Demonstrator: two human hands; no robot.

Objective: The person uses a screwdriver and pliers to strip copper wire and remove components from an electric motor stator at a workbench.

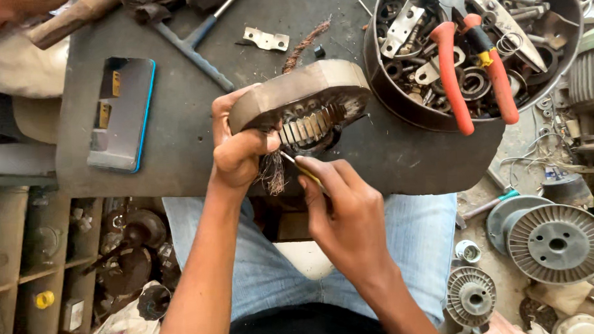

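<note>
My left hand (237,146) grips a round grey metal motor stator (300,93), tilted on edge over the dark worktop (175,125). Its slotted inner teeth face me, and frayed copper wire strands (272,175) hang below it. My right hand (342,212) holds a thin yellow-handled tool (304,168), its tip pushed against the stator's slots. Both forearms reach up from my lap in blue jeans.
A phone with a blue edge (122,114) lies on the worktop's left. A round metal bowl (408,109) of scrap parts holds red-handled pliers (473,66). A T-handle wrench (192,48) lies at the top. Wire spools (557,242) sit on the floor at right, shelves (34,265) at left.
</note>
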